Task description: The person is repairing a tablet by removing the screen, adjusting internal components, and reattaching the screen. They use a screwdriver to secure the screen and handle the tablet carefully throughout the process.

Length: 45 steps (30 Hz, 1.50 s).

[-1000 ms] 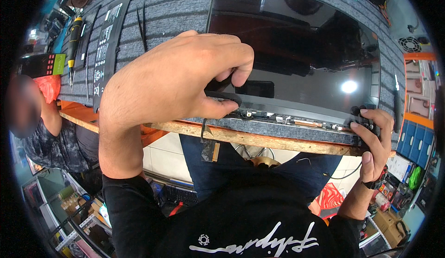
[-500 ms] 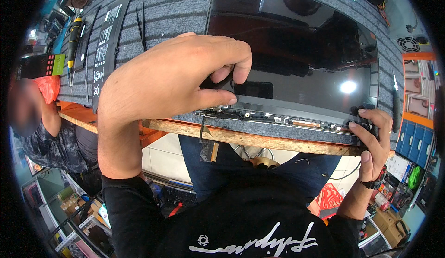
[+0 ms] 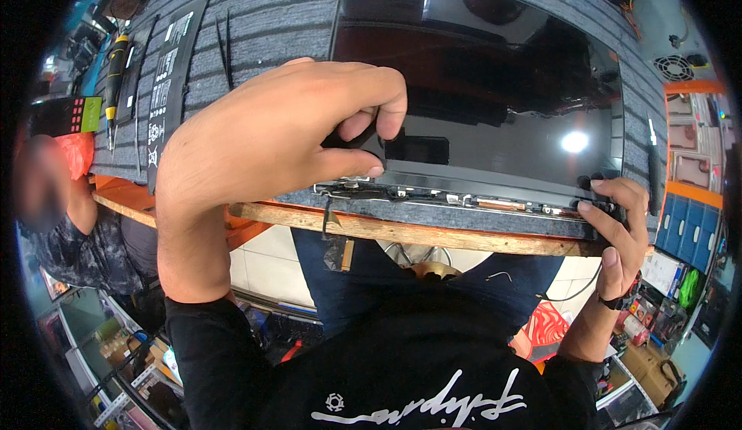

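Note:
A dark, glossy laptop screen (image 3: 502,82) lies face up, its lower strip uncovered, with cables and small connectors (image 3: 464,199) showing along it. Over its lower left corner, my left hand (image 3: 301,121) has curled fingers, and the thumb tip presses on the strip under the glass. Something dark shows between those fingers and the thumb, too hidden to name. At the lower right corner, my right hand (image 3: 626,217) rests its stretched fingertips on the screen, the thumb apart below the edge. A loose flat cable (image 3: 337,252) with a copper-coloured end hangs over the bench edge.
A ribbed grey mat (image 3: 263,28) covers the bench, whose wooden edge (image 3: 433,233) runs in front. Left of the screen lie tweezers (image 3: 224,47), a black battery pack (image 3: 171,82) and a yellow-black screwdriver (image 3: 117,74). Another dark tool (image 3: 654,159) lies at right. Another person (image 3: 85,237) sits at left.
The whole view has shifted slightly, so everything sits a little further left. Both hands keep the same places on the screen.

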Each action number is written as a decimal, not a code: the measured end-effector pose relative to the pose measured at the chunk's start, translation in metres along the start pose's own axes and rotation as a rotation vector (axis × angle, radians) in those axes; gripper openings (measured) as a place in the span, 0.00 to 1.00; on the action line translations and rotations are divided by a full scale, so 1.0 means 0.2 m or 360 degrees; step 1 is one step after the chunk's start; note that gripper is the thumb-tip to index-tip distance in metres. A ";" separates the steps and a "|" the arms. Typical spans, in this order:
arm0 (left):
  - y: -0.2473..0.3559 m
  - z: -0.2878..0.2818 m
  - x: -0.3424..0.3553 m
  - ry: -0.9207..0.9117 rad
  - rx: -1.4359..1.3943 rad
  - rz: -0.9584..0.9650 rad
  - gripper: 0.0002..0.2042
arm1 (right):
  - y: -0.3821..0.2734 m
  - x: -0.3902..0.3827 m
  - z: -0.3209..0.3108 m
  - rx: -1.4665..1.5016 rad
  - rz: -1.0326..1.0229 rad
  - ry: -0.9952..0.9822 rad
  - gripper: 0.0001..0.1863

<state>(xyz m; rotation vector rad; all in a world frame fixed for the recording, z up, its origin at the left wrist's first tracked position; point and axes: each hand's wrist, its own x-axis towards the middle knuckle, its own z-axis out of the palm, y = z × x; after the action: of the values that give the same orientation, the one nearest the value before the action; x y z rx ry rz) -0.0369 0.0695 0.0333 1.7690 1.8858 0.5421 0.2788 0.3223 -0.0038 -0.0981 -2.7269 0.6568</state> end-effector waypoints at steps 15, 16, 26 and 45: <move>0.01 -0.02 0.00 -0.0049 -0.0094 -0.0081 0.16 | -0.01 0.01 0.00 0.0017 0.0001 -0.0030 0.31; 0.00 -0.02 0.00 -0.0059 -0.0094 -0.0076 0.16 | -0.02 0.01 0.00 0.0013 0.0005 -0.0025 0.31; 0.00 -0.01 0.00 -0.0076 -0.0065 -0.0056 0.16 | 0.00 0.01 -0.01 -0.0030 -0.0022 -0.0058 0.32; 0.19 0.02 0.05 0.0101 -0.0047 -0.0325 0.18 | 0.07 0.01 -0.02 0.0119 -0.0160 -0.0002 0.27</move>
<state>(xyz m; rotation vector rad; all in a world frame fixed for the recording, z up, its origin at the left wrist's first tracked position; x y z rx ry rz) -0.0046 0.0827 0.0524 1.5343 2.0613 0.5525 0.2777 0.3375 -0.0056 0.0571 -2.6844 0.7291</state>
